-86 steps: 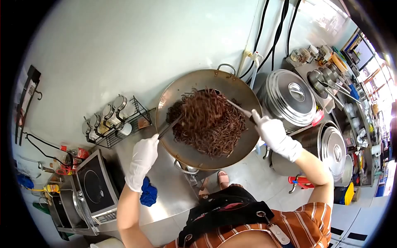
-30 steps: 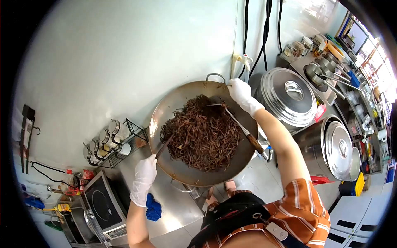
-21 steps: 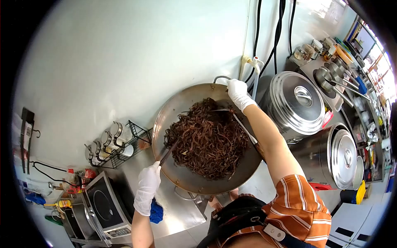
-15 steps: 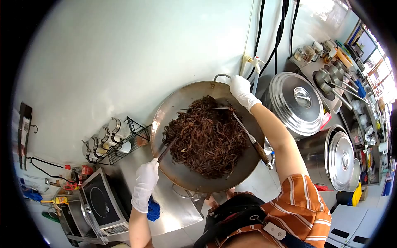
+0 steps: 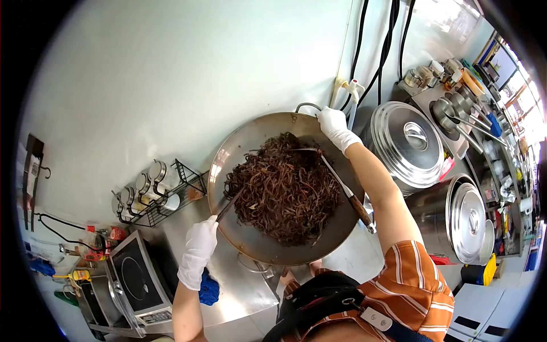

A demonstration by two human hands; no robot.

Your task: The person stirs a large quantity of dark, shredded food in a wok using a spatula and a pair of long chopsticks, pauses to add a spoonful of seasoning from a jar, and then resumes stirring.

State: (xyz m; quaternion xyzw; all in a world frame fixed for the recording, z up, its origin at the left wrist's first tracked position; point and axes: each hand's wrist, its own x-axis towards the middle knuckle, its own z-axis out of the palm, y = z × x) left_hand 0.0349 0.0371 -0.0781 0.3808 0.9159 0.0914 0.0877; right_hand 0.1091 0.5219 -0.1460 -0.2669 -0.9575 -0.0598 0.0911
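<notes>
A large wok point(image 5: 347, 233) holds a heap of dark brown shredded strips point(image 5: 285, 194). My left hand point(image 5: 199, 245), in a white glove, is closed around the ends of dark chopsticks point(image 5: 227, 210) at the wok's left rim, their tips in the strips. My right hand point(image 5: 337, 126), also gloved, is closed at the wok's upper right rim, beside its loop handle point(image 5: 307, 105); the fingers hide what they grip. A ladle with a wooden handle point(image 5: 360, 211) lies in the wok, its head in the strips, with neither hand on it.
Lidded steel pots point(image 5: 411, 139) point(image 5: 470, 219) stand at the right. A wire rack with jars point(image 5: 154, 191) sits at the left, above a microwave point(image 5: 137, 276). A blue cloth point(image 5: 209, 289) lies on the steel counter point(image 5: 245, 290). A tap point(image 5: 354, 86) is behind the wok.
My left hand has shifted very slightly left, still with the chopsticks. The wok, the strips, the ladle and my right hand look almost the same.
</notes>
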